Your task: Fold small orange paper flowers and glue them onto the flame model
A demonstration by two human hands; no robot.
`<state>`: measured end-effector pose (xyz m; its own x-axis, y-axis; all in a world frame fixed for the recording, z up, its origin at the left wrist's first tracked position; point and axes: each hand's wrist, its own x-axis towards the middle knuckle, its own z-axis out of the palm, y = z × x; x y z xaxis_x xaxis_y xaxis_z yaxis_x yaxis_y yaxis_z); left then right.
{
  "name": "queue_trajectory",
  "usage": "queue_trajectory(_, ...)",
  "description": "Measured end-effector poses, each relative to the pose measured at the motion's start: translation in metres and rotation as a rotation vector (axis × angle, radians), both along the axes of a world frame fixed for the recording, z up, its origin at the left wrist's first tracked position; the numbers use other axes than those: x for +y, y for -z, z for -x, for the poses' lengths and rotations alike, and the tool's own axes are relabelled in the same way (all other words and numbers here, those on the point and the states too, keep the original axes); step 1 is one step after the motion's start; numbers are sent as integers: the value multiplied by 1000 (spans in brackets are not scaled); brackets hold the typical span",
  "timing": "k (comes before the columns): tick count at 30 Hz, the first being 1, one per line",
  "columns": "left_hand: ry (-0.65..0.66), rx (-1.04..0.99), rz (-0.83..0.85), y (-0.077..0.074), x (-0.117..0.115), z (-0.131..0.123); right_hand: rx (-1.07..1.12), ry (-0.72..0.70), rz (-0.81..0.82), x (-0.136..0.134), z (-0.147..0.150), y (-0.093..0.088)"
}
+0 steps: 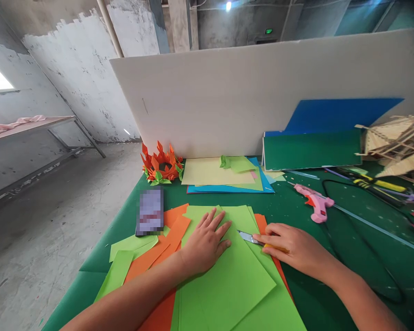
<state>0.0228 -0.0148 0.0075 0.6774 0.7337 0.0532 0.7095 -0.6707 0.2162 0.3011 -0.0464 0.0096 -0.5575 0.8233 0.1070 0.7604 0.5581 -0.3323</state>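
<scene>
My left hand lies flat with fingers spread on a light green paper sheet, which rests askew on more green sheets. My right hand is closed around the yellow handle of a utility knife. The knife's blade points left, at the right edge of the top green sheet. Orange paper shows from beneath the green stack on both sides. Orange strips and green paper scraps lie left of my left hand.
A phone and an orange folded-paper crown stand at the table's left side. Coloured sheets lie behind the stack. At right are a pink glue gun with its cord, a green board and a wooden-stick model.
</scene>
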Motion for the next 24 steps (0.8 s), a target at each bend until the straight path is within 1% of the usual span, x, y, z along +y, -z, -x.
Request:
queue_trajectory(4, -5, 2, -37, 6, 0, 2, -6, 26, -34, 2, 7, 2)
queue_trajectory(9, -1, 20, -84, 9, -1, 2, -33, 48, -41, 3, 1, 0)
queue_trajectory(13, -3, 46, -66, 11, 0, 2, -30, 62, -70, 5, 0, 2)
queue_trajectory(20, -12, 59, -69, 14, 0, 1, -42, 65, -137, 17, 10, 7)
queue_trajectory(24, -11, 34, -93, 17, 1, 2, -57, 59, -171, 22, 13, 8)
